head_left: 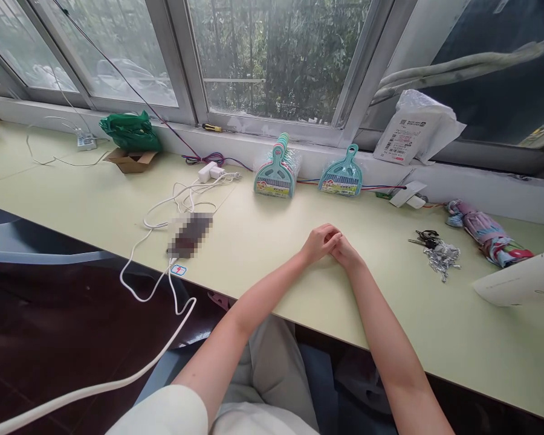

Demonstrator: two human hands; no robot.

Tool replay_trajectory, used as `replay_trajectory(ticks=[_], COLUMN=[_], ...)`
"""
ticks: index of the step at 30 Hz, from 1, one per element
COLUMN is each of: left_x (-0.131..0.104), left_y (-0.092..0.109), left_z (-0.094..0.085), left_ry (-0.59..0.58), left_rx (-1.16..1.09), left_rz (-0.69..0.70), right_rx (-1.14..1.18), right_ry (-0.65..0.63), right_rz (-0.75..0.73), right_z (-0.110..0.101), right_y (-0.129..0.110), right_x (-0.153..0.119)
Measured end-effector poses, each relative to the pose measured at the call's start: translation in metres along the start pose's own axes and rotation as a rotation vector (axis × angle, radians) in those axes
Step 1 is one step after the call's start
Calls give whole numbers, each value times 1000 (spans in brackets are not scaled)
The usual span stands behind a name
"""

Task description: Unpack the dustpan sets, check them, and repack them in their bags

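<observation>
Both hands, left hand (318, 241), right hand (346, 252), touching, empty, on table (272, 254).

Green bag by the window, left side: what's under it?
The green bag sits on an open cardboard box on the table. The box's flaps show at the front; its inside is covered by the bag.

Bare table (263, 254) around hands (330, 244); keys (437, 251) right (2 dustpans (308, 175) behind).
</observation>
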State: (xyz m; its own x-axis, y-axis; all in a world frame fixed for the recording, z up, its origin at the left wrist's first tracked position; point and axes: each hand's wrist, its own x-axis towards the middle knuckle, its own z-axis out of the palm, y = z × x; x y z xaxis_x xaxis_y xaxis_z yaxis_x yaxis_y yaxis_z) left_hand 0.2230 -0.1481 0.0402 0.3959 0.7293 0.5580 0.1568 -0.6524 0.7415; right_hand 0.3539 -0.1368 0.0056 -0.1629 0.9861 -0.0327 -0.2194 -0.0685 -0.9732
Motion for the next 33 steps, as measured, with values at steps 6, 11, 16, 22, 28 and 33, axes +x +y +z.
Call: replay_trajectory(ticks=[6,11,16,22,28,33], left_x=[-1,-1,1,2,2,5], left_y=[1,-1,-9,-11,-7,-15], left_z=[0,-1,-3,2,1,2], left_ry=[-36,-10,65,35,72,83], left_rx=[40,26,59,97,49,42], left_rz=[15,24,8,11,12,-58], right_rx=[52,38,23,55,55,82], right_ry=[-10,-25,18,141,124,171], right_rz=[3,-13,-17,-51,-43,-107], right_z=[3,13,32,42,37,42], right_y=[-4,-8,-10,-14,-11,-5], right_x=[-6,-10,-12,-12,-9,-5])
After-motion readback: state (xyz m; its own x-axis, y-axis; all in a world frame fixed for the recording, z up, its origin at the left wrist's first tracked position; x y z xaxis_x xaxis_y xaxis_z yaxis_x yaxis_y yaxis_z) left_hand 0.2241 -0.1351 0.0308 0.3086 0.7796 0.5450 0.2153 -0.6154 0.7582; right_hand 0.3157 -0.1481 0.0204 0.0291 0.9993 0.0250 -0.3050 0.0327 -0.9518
